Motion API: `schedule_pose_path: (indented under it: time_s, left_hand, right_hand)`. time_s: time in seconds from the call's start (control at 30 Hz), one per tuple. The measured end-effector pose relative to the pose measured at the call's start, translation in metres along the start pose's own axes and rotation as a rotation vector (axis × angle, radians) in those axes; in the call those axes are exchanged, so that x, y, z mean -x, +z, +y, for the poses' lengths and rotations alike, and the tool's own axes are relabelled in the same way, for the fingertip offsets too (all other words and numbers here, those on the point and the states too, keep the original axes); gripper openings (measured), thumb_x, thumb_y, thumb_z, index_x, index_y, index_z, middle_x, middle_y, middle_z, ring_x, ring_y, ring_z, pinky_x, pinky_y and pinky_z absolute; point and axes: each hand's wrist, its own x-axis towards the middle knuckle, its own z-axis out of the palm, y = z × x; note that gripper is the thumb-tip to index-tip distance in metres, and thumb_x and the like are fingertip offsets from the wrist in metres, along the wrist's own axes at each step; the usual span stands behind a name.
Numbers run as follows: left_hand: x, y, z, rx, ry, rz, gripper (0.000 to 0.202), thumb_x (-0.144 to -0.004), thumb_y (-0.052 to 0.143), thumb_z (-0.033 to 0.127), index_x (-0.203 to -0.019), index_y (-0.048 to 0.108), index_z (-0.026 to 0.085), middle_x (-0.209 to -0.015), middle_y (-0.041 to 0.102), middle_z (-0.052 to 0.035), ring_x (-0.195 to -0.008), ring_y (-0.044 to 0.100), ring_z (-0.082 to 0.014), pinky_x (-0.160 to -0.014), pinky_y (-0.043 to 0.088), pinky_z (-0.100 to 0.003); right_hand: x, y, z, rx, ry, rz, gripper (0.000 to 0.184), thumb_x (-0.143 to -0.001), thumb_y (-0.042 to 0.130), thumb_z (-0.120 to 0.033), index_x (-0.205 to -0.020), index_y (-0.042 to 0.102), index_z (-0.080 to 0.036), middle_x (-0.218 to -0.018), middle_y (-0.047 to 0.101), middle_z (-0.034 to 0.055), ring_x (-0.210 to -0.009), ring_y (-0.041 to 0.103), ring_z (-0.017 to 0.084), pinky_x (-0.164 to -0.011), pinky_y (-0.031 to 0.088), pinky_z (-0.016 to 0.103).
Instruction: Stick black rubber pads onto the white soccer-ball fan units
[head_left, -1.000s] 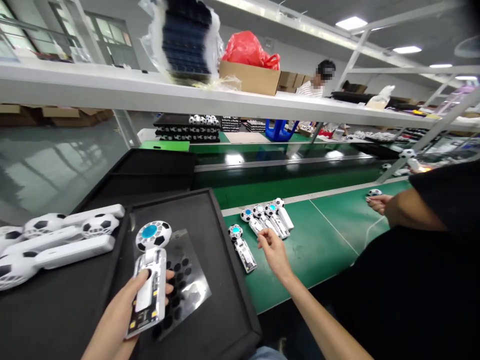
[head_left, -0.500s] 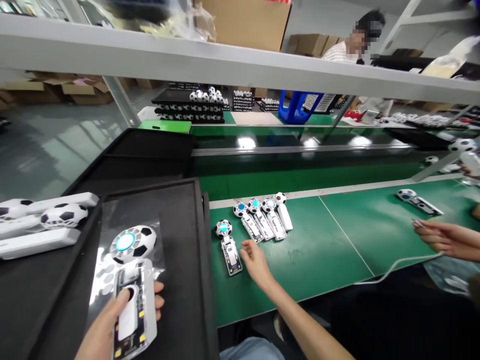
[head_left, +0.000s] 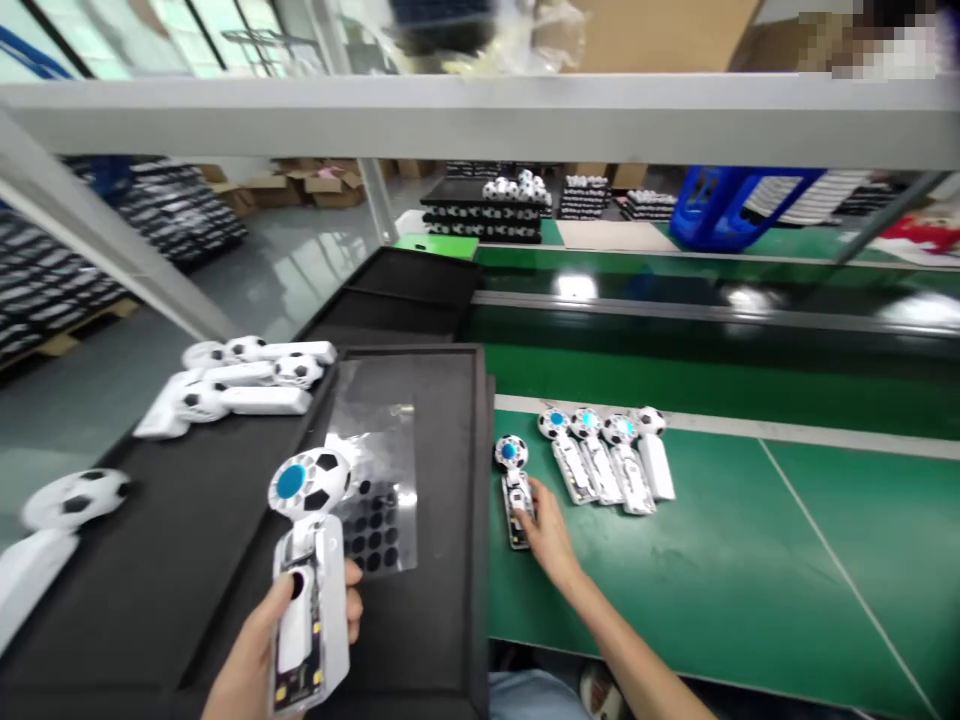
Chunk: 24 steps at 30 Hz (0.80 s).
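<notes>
My left hand (head_left: 281,640) is closed round the handle of a soccer-ball handheld fan (head_left: 309,580). Its handle is open, showing a circuit board, and a blue disc marks its round head. Beneath it, a clear sheet with black round stickers (head_left: 375,525) lies on a black tray (head_left: 442,600). To the right, my right hand (head_left: 551,535) grips the handle of another such fan (head_left: 512,470), which lies on the green table (head_left: 720,570). Just beyond that hand, several more fans (head_left: 600,460) lie side by side; the rightmost has a plain white handle facing up.
White soccer-ball fans (head_left: 240,385) are piled on the left tray, with another (head_left: 75,505) nearer. A grey shelf beam (head_left: 480,120) crosses overhead. Across the green line stand stacked trays (head_left: 484,222) and a blue plastic stool (head_left: 739,210).
The view has swung left. My right hand has moved from beside the single fan onto its handle. My left hand still holds its fan. A co-worker's hand at the right has left view.
</notes>
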Motion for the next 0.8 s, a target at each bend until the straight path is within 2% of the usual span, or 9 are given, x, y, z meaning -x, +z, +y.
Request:
schedule_pose_path:
  time_s: [0.1, 0.17, 0.27, 0.33, 0.47, 0.53, 0.7, 0.8]
  left_hand:
    - [-0.006, -0.022, 0.008, 0.038, 0.088, -0.101, 0.041, -0.055, 0.075, 0.047, -0.080, 0.071, 0.015, -0.072, 0.069, -0.0064, -0.057, 0.058, -0.0180, -0.050, 0.052, -0.024]
    - [-0.016, -0.043, 0.013, -0.003, 0.104, -0.133, 0.042, -0.058, 0.073, 0.049, -0.079, 0.070, 0.014, -0.066, 0.067, -0.0063, -0.056, 0.057, -0.0171, -0.050, 0.051, -0.022]
    - [-0.036, -0.072, 0.020, -0.088, 0.076, -0.186, 0.048, -0.057, 0.071, 0.054, -0.079, 0.069, 0.011, -0.060, 0.065, -0.0076, -0.056, 0.056, -0.0178, -0.052, 0.050, -0.022]
    - [-0.048, -0.082, 0.022, -0.124, 0.065, -0.239, 0.051, -0.055, 0.073, 0.055, -0.079, 0.068, 0.010, -0.059, 0.065, -0.0087, -0.055, 0.056, -0.0187, -0.050, 0.049, -0.023]
    - [-0.055, -0.084, 0.024, -0.132, 0.088, -0.305, 0.051, -0.058, 0.072, 0.055, -0.079, 0.067, 0.009, -0.055, 0.064, -0.0082, -0.047, 0.053, -0.0155, -0.042, 0.044, -0.019]
    - [-0.055, -0.082, 0.026, -0.101, 0.088, -0.316, 0.050, -0.059, 0.072, 0.054, -0.079, 0.067, 0.009, -0.056, 0.065, -0.0083, -0.048, 0.054, -0.0152, -0.045, 0.046, -0.019]
    - [-0.060, -0.084, 0.029, -0.082, 0.002, -0.394, 0.052, -0.053, 0.075, 0.056, -0.076, 0.068, 0.010, -0.057, 0.066, -0.0090, -0.049, 0.056, -0.0166, -0.045, 0.047, -0.022]
    - [-0.059, -0.085, 0.029, -0.046, 0.022, -0.399, 0.048, -0.056, 0.075, 0.053, -0.076, 0.068, 0.010, -0.056, 0.065, -0.0077, -0.048, 0.055, -0.0152, -0.044, 0.046, -0.021]
  right_hand:
    - [-0.010, -0.005, -0.011, -0.048, 0.024, 0.077, 0.043, -0.073, 0.049, -0.041, -0.107, 0.052, -0.016, -0.104, 0.055, 0.0135, -0.095, 0.055, 0.028, -0.088, 0.043, 0.048]
    - [-0.012, -0.008, -0.027, -0.093, 0.029, 0.090, 0.043, -0.075, 0.045, -0.048, -0.102, 0.054, -0.015, -0.098, 0.059, 0.0131, -0.088, 0.059, 0.026, -0.079, 0.048, 0.045]
    - [0.001, -0.008, -0.063, -0.151, -0.001, 0.064, 0.041, -0.077, 0.044, -0.052, -0.091, 0.057, -0.015, -0.080, 0.063, 0.0091, -0.071, 0.061, 0.022, -0.063, 0.051, 0.035]
    - [0.016, -0.002, -0.091, -0.162, -0.040, 0.069, 0.038, -0.079, 0.045, -0.050, -0.089, 0.059, -0.016, -0.077, 0.063, 0.0070, -0.068, 0.060, 0.020, -0.061, 0.050, 0.031]
    - [0.040, 0.014, -0.142, -0.068, -0.207, 0.151, 0.027, -0.082, 0.048, -0.040, -0.087, 0.062, -0.018, -0.083, 0.064, 0.0059, -0.077, 0.059, 0.019, -0.070, 0.046, 0.030]
    - [0.042, 0.024, -0.161, 0.020, -0.295, 0.134, 0.024, -0.085, 0.045, -0.035, -0.085, 0.062, -0.019, -0.084, 0.063, 0.0058, -0.079, 0.058, 0.020, -0.071, 0.045, 0.029]
    - [0.026, 0.057, -0.188, 0.260, -0.379, -0.170, 0.017, -0.084, 0.044, -0.017, -0.083, 0.061, -0.019, -0.082, 0.064, 0.0020, -0.076, 0.059, 0.016, -0.071, 0.044, 0.026]
    - [0.013, 0.076, -0.193, 0.369, -0.389, -0.258, 0.014, -0.080, 0.051, -0.012, -0.083, 0.062, -0.020, -0.085, 0.062, 0.0013, -0.082, 0.059, 0.016, -0.075, 0.043, 0.027]
